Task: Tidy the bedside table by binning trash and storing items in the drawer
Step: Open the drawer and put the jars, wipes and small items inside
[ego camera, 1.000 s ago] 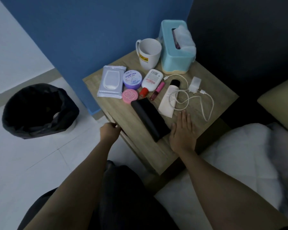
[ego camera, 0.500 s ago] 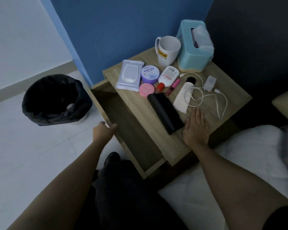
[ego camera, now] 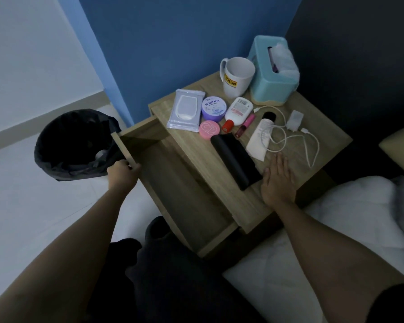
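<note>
A person's left hand (ego camera: 123, 172) is curled around the front edge of a wooden drawer (ego camera: 180, 190), which stands pulled out and empty. The right hand (ego camera: 278, 180) lies flat, fingers together, on the near edge of the bedside table (ego camera: 324, 127), just beside a black case (ego camera: 234, 160). Farther back sit a wipes packet (ego camera: 185, 110), two jars, a bottle, a tube, a charger cable (ego camera: 289, 136), a mug (ego camera: 237, 76) and a tissue box (ego camera: 271, 73). A black-lined bin (ego camera: 75, 143) stands on the floor to the left.
</note>
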